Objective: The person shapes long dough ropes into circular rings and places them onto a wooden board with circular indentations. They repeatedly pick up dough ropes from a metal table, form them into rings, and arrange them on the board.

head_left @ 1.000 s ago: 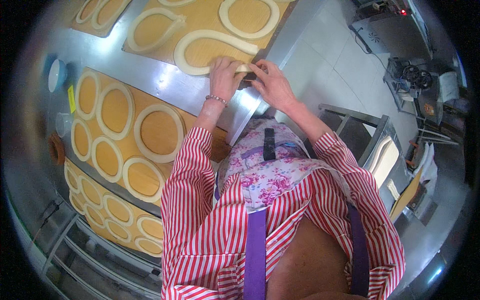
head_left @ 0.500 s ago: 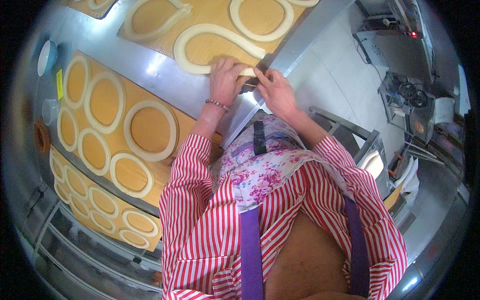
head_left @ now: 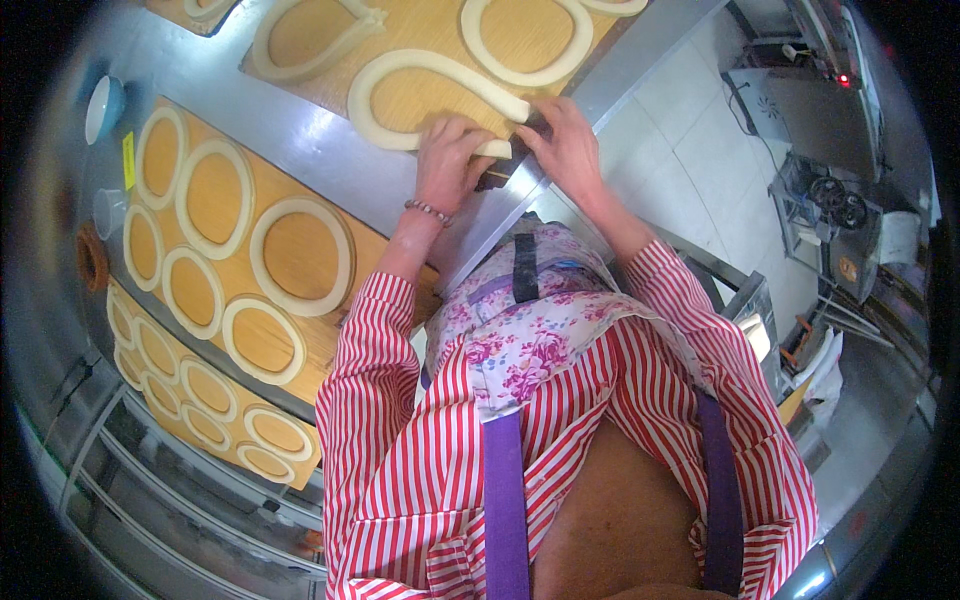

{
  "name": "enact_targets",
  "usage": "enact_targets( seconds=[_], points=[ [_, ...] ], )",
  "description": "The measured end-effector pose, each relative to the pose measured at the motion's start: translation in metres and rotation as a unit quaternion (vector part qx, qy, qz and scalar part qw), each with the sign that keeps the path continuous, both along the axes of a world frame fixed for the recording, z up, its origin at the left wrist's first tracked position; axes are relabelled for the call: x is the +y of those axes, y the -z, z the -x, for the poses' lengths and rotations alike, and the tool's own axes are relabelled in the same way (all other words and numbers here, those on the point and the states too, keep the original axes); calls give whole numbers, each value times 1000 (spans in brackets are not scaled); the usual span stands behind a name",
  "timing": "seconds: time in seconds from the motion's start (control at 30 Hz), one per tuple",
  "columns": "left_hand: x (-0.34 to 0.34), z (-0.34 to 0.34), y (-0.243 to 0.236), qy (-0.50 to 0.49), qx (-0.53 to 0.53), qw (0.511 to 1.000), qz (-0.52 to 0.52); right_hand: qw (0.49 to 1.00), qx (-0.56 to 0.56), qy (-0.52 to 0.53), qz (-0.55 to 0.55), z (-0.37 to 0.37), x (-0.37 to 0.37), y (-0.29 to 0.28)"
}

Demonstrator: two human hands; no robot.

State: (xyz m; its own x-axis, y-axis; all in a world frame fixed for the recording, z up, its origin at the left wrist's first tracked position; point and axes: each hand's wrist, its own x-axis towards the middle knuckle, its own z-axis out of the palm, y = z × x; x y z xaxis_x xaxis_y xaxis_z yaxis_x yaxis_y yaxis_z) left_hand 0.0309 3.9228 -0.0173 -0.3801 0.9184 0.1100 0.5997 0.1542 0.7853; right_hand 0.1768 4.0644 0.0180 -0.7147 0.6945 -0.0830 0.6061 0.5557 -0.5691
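A thick pale dough rope point(head_left: 420, 62) lies bent in an open loop on a wooden board point(head_left: 430, 95), its two ends close together at the board's near right corner. My left hand point(head_left: 450, 160) wraps over the lower strand, and that end sticks out past the fingers. At the upper end, my right hand point(head_left: 568, 150) has its fingers bent against the dough tip with the thumb just below. Part of the lower strand is hidden under my left hand. Beside the loop lies a closed dough ring point(head_left: 590, 40), and farther left another dough loop point(head_left: 262, 50) with joined ends.
More dough rings point(head_left: 350, 258) lie on a second wooden board point(head_left: 375, 250) to the left, and smaller ones on a lower board point(head_left: 305, 480). A blue-white bowl point(head_left: 103, 110) stands at the far left. The metal table edge point(head_left: 620, 85) runs beside my right hand.
My right hand has left the lower end of the dough rope and moved up and right to its upper end. My left hand stays on the lower strand.
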Motion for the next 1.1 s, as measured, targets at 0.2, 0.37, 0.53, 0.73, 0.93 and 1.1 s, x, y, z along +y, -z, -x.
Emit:
enact_targets(
  seconds=[0.2, 0.37, 0.53, 0.73, 0.93, 1.1],
  points=[
    [2, 1, 0, 0, -23, 1000, -8, 998, -14, -23, 63, 11, 12, 9],
    [4, 3, 0, -1, -23, 999, 21, 992, -40, -61, 103, 3, 6, 1],
    [2, 3, 3, 3, -4, 1000, 8, 989, -50, -64, 124, 3, 0, -1],
    [5, 2, 7, 22, -27, 999, -1, 983, -65, -65, 161, 5, -1, -8],
    [10, -2, 8, 26, -20, 999, -14, 987, -46, -79, 135, 7, -6, -12],
    [9, 1, 10, 38, -11, 999, -8, 987, -93, -70, 114, 11, -10, -11]
  ],
)
